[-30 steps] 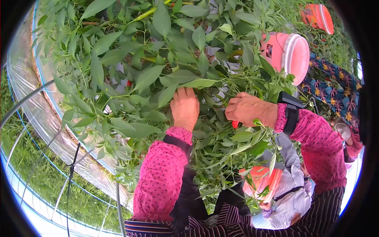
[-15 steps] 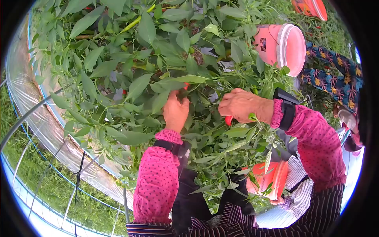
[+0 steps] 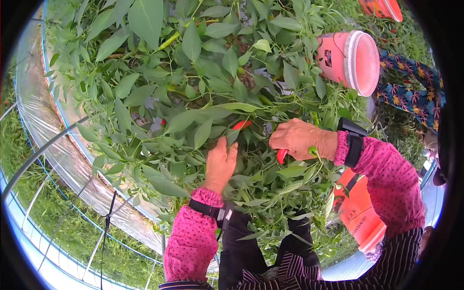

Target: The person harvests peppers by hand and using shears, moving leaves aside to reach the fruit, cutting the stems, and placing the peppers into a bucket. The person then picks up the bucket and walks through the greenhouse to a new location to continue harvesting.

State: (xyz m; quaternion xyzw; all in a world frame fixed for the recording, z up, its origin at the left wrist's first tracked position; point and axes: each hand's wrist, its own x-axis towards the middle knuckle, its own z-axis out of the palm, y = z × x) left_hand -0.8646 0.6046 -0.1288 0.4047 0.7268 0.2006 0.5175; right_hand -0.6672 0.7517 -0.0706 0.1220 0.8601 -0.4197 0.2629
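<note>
My right hand [image 3: 303,139] is closed around a red chili pepper [image 3: 282,156], whose end sticks out below the curled fingers. My left hand [image 3: 221,164] reaches up into the leaves, thumb and forefinger slightly apart, with nothing visible between them. Just beyond those fingertips hangs another red chili pepper [image 3: 242,124], partly covered by leaves. Both hands are among the foliage of a pepper plant [image 3: 193,87]. Higher up, a long green pepper [image 3: 169,40] shows between leaves.
A pink bucket [image 3: 336,59] lies tipped at the upper right, near another person's patterned trousers [image 3: 408,92]. An orange-red bucket [image 3: 360,212] is below my right arm, another orange bucket [image 3: 382,8] at the top. Plastic sheeting [image 3: 53,125] and a hoop [image 3: 43,150] line the left side.
The view has shifted, and my left hand sits lower relative to the hanging red pepper, which shows more fully. More of the orange-red bucket below my right arm is visible. My right hand keeps its pepper.
</note>
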